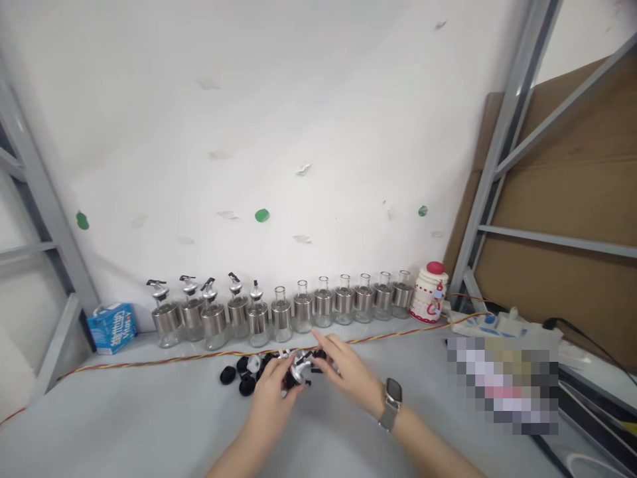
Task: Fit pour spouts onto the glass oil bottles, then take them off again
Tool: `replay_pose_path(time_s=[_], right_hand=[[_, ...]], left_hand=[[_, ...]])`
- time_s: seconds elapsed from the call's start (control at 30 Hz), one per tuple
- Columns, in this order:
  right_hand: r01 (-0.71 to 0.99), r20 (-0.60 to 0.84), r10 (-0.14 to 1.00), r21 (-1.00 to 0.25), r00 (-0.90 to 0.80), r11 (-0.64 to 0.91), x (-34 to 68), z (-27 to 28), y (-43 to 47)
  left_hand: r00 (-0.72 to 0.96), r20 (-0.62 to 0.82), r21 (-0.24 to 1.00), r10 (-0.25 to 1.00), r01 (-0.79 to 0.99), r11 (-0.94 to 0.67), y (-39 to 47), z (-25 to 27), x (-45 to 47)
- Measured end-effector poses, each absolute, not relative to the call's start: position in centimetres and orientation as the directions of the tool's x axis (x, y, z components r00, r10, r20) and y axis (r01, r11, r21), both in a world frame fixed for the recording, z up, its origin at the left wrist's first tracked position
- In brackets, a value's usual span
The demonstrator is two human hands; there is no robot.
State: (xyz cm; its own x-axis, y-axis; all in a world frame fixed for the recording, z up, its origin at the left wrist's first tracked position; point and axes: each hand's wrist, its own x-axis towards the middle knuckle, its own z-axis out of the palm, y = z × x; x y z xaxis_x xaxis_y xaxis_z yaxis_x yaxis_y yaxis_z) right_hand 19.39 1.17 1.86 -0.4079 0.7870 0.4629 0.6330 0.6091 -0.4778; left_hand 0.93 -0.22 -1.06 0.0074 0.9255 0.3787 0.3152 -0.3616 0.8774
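Forearms [236,451] reach across a grey table [124,425]. At left stand five capped bottles [213,320]; then black stoppers [227,375] lie near the left hand [273,385], its fingers closed round a silver-and-black pourer [300,372] over the tabletop. The right hand [351,373], watch [392,398] on wrist, parts its fingers beside it; contact I can't tell. Seven open-necked bottles [344,300] stretch rightward behind.

One head-worn camera faces the wall [338,119] from close above the tabletop [149,418]

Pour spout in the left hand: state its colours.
The pour spout is silver and black, as shown in the head view, the only one.
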Motion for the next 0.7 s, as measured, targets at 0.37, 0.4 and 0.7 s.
replay_pose_path(time_s=[0.37, 0.4, 0.7], right_hand=[[0.672, 0.405, 0.842, -0.515, -0.357, 0.532, 17.0, 0.6, -0.4], [0.659, 0.406, 0.850, -0.543, -0.336, 0.520, 16.9, 0.5, -0.5], [0.740, 0.592, 0.691, -0.223, -0.414, 0.635, 16.2, -0.7, -0.3]], left_hand=[[0.212, 0.518, 0.571, 0.829, 0.636, -0.520, -0.5, -2.5, 0.6], [0.223, 0.518, 0.563, 0.826, 0.638, -0.526, -0.6, -2.4, 0.7], [0.127, 0.377, 0.714, 0.917, 0.591, -0.375, -2.0, -1.1, 2.3]])
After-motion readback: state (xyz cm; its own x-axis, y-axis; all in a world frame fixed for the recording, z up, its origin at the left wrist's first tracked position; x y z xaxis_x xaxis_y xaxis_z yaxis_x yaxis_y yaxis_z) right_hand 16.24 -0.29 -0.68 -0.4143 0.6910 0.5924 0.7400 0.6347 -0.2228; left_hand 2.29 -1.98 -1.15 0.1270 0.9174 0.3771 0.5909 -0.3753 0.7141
